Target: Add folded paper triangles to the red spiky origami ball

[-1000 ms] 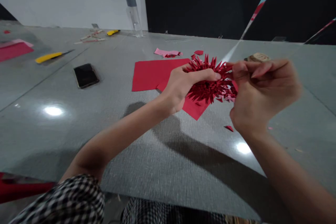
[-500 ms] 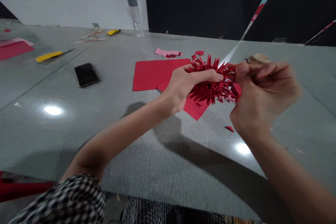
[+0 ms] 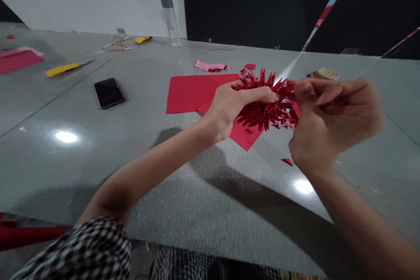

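A spiky red paper flower (image 3: 262, 113), made of many pointed folded pieces, is held above the table. My left hand (image 3: 234, 105) grips it from the left, thumb laid across its top. At the flower's right edge, my right hand (image 3: 331, 118) is closed, thumb and forefinger pinching near the red spikes. Whether a spike or a loose piece is between those fingertips is hard to make out. Red paper sheets (image 3: 197, 92) lie beneath and left of the flower. Small red and pink folded pieces (image 3: 287, 118) show behind it, partly hidden by my right hand.
A phone (image 3: 109, 93) and a yellow cutter (image 3: 64, 70) lie on the left, with another yellow cutter (image 3: 142, 40) farther back. A clear bottle (image 3: 169, 22) stands by the white wall. Pink paper (image 3: 210, 66) and a round brown roll (image 3: 324, 74) lie beyond my hands.
My right hand has shifted slightly to the right and turned a little at the flower's edge. My left hand keeps its grip on the flower.
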The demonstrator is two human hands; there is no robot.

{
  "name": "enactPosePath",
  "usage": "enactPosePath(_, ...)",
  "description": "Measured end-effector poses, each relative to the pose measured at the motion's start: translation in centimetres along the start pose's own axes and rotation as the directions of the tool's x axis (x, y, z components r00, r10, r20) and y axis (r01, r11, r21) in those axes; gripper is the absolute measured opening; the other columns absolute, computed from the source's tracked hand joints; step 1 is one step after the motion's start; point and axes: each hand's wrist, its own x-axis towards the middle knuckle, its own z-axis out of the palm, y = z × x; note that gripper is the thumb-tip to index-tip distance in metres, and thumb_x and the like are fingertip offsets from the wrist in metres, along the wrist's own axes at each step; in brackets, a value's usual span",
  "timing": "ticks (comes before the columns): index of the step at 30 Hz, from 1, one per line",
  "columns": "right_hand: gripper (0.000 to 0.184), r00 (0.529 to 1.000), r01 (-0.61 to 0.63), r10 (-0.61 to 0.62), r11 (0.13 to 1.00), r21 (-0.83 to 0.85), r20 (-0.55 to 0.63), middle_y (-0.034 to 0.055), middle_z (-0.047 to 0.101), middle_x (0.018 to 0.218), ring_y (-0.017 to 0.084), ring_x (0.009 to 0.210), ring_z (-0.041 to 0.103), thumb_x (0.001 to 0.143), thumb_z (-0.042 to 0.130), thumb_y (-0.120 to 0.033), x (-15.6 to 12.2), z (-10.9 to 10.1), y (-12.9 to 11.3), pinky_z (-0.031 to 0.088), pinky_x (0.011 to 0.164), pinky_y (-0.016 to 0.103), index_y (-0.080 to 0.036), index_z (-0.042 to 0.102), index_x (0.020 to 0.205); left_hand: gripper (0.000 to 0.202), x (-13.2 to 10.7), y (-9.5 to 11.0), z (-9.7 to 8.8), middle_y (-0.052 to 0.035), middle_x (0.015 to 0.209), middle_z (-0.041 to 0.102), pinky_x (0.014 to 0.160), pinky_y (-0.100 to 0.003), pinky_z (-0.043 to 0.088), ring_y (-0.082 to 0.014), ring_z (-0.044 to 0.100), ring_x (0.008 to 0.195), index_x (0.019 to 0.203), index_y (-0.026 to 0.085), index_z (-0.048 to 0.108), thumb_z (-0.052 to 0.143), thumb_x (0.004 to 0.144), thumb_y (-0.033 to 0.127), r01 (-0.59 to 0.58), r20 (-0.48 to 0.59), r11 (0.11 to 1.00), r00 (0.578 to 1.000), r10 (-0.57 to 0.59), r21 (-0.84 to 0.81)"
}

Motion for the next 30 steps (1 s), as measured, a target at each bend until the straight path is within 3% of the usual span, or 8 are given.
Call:
enactPosePath(3,0.017,1.0,-0.007,0.007,1.0,-0.027,0.022,0.0042,0.059,0.081,0.031,0.109,0.074,0.098,0.07,-0.036,-0.1,-0.1,0.8,0.063,0.09,0.05,-0.028,0.062,0.085,0.013,-0.1,0.1,0.0,0.0005,0.079,0.075,0.092,-0.033,0.059,-0.0171,0.074,0.086,0.077,0.017,0.075,0.084,0.069,0.02,0.006,-0.009,1.0,1.0,-0.006,0.002)
enactPosePath(7,0.011,0.992,-0.056,0.048,0.996,0.067,0.118,0.0052,0.064,0.095,0.029,0.114,0.072,0.1,0.068,-0.042,0.0,-0.4,2.1,0.061,0.096,0.049,-0.031,0.066,0.101,0.011,0.0,0.0,-0.2,-0.0007,0.08,0.076,0.095,-0.034,0.058,-0.0184,0.074,0.088,0.077,0.017,0.076,0.083,0.068,0.019,-0.007,-0.021,1.0,1.0,0.008,0.015)
enactPosePath(13,0.019,0.979,-0.144,0.111,0.97,0.197,0.171,-0.0004,0.071,0.089,0.017,0.086,0.074,0.087,0.084,-0.033,1.1,-0.3,1.6,0.062,0.081,0.035,-0.027,0.066,0.088,0.012,0.4,0.0,-0.6,0.0004,0.08,0.076,0.089,-0.033,0.059,-0.0157,0.072,0.083,0.078,0.017,0.076,0.083,0.069,0.016,-0.083,-0.044,0.996,0.995,0.084,0.023)
enactPosePath(19,0.01,0.895,-0.394,0.329,0.9,0.186,0.301,-0.0009,0.076,0.076,0.011,0.069,0.068,0.079,0.085,-0.014,2.6,-0.9,0.5,0.057,0.068,0.027,-0.022,0.079,0.079,0.014,0.5,0.1,-0.6,-0.0005,0.084,0.078,0.094,-0.036,0.059,-0.0186,0.074,0.088,0.079,0.02,0.075,0.085,0.07,0.022,-0.095,-0.037,0.994,0.995,0.097,0.06)
enactPosePath(24,0.015,0.867,-0.447,0.366,0.871,0.202,0.339,-0.0016,0.077,0.071,0.008,0.066,0.067,0.072,0.09,-0.01,3.3,-1.4,0.9,0.053,0.062,0.022,-0.022,0.081,0.074,0.02,0.7,0.0,-0.8,-0.0011,0.086,0.079,0.097,-0.038,0.058,-0.0201,0.074,0.09,0.079,0.021,0.074,0.088,0.065,0.023,-0.077,-0.045,0.994,0.996,0.08,0.072)
enactPosePath(30,0.011,0.749,-0.59,0.444,0.785,0.19,0.491,0.0004,0.078,0.075,0.009,0.071,0.071,0.079,0.085,-0.011,4.1,-2.0,1.5,0.057,0.069,0.022,-0.021,0.084,0.078,0.022,0.9,-0.2,-1.0,-0.0012,0.087,0.079,0.098,-0.04,0.059,-0.0199,0.074,0.089,0.081,0.02,0.075,0.089,0.066,0.024,-0.082,-0.024,0.995,0.996,0.084,0.052)
